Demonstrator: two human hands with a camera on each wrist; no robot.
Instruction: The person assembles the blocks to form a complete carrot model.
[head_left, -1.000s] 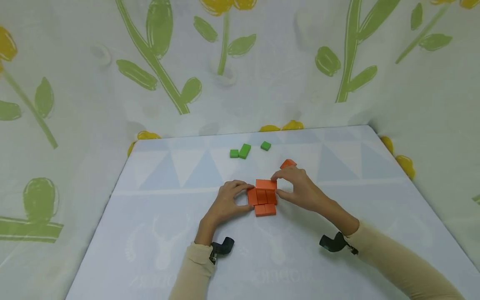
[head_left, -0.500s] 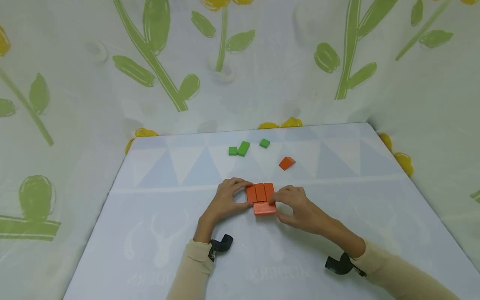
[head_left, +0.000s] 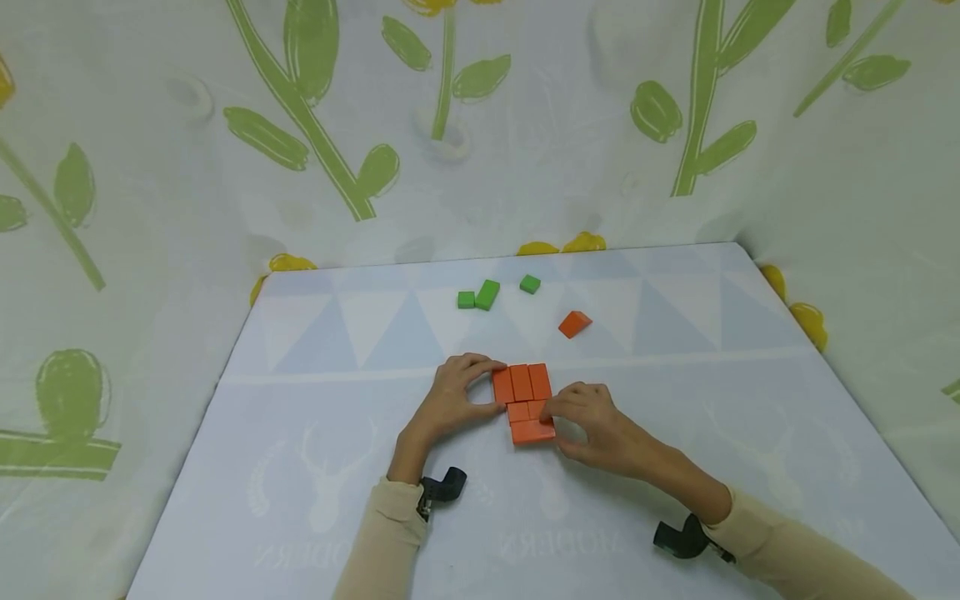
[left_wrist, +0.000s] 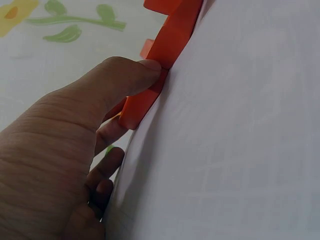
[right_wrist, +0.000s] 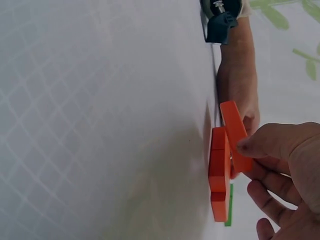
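Three orange blocks lie side by side in a far row point(head_left: 521, 382) in the head view. Shorter orange block faces point(head_left: 518, 412) adjoin its near side. My left hand point(head_left: 453, 395) pinches the leftmost orange block point(head_left: 502, 386), fingers at its far end and thumb at its near end. Between thumb and fingers, my right hand point(head_left: 595, 423) pinches the right end of another orange block point(head_left: 531, 433). This block overlaps the group's near edge. In the right wrist view the held block point(right_wrist: 235, 137) tilts against the side of the laid blocks point(right_wrist: 218, 165).
A loose orange wedge-like block point(head_left: 574, 324) lies beyond the group, to the right. Several small green blocks, among them a longer one point(head_left: 487, 295), lie near the table's far edge. The white-and-blue patterned table point(head_left: 360, 517) meets a flower-printed curtain point(head_left: 525, 183) behind.
My right hand has brought its orange block from the group's far edge to its near edge, uncovering the far row. My left hand stays at the leftmost block.
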